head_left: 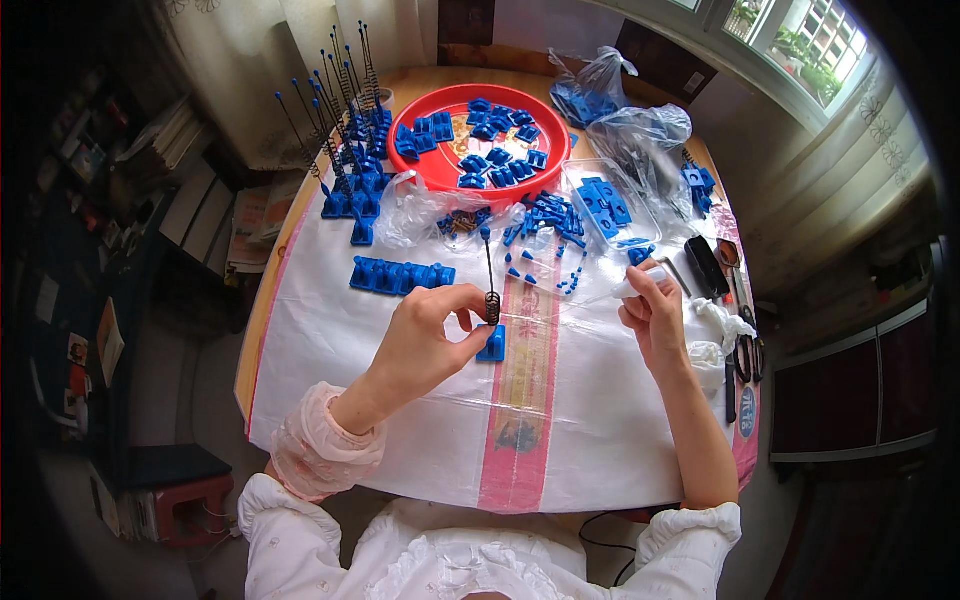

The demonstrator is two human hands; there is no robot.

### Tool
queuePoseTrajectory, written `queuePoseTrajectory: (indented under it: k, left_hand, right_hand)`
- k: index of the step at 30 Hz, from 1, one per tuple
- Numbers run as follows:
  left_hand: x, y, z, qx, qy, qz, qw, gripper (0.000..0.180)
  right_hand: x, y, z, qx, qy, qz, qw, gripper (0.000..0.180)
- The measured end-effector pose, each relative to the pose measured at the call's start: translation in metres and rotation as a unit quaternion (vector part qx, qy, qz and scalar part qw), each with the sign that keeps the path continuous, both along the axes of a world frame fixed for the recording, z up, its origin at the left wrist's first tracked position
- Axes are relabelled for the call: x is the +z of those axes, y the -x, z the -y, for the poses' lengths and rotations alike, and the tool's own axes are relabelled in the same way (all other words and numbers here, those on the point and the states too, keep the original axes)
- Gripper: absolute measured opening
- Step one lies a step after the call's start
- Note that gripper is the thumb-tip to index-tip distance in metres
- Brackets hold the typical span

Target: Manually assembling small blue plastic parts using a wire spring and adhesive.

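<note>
- Just beyond the left hand's (pixel 425 325) fingertips, a blue base (pixel 491 346) is set on the white sheet (pixel 400 455).
- Above it, a black coil spring (pixel 492 308) is pinched between that hand's thumb and forefinger.
- A small white object (pixel 628 288) is pinched in the right hand's (pixel 656 315) fingertips; its kind cannot be told.
- Beyond the left hand, blue blocks (pixel 402 276) are lined up.
- Farther, beyond both hands, blue parts (pixel 511 171) are held in a red tray (pixel 440 187).

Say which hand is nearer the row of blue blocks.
Left: the left hand is just on the near side of the row; the right hand is well off to its right.
</note>
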State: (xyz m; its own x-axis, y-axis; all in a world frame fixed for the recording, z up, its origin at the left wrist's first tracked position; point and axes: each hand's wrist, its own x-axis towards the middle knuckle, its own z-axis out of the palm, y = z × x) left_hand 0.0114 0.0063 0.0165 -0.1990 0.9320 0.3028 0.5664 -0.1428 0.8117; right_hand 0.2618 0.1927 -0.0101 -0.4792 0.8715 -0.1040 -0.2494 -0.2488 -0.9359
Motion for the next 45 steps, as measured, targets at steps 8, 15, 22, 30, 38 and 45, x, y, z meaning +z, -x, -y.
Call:
queuePoseTrajectory:
  k: [8, 15, 22, 30, 38, 45]
  left_hand:
    - [0.005, 0.001, 0.001, -0.033, 0.013, -0.006, 0.999, 0.016]
    - [0.006, 0.005, 0.001, -0.065, 0.012, -0.001, 0.998, 0.015]
    - [0.004, 0.006, 0.002, -0.066, 0.010, -0.010, 0.998, 0.015]
    - [0.004, 0.007, 0.002, -0.073, 0.008, -0.021, 0.997, 0.018]
    - [0.004, 0.007, 0.002, -0.087, 0.007, -0.019, 0.996, 0.019]
    - [0.004, 0.007, 0.001, -0.098, 0.008, -0.015, 0.995, 0.020]
  right_hand:
    - [-0.011, 0.003, -0.002, 0.039, -0.025, 0.022, 0.999, 0.022]
    - [-0.013, 0.007, 0.000, 0.040, -0.017, 0.012, 0.999, 0.019]
    - [-0.013, 0.009, 0.002, 0.040, -0.016, 0.019, 0.999, 0.019]
    - [-0.013, 0.010, 0.002, 0.050, -0.024, 0.019, 0.998, 0.020]
    - [-0.014, 0.012, 0.003, 0.050, -0.026, 0.022, 0.998, 0.020]
    - [-0.015, 0.012, 0.002, 0.057, -0.028, 0.015, 0.998, 0.021]
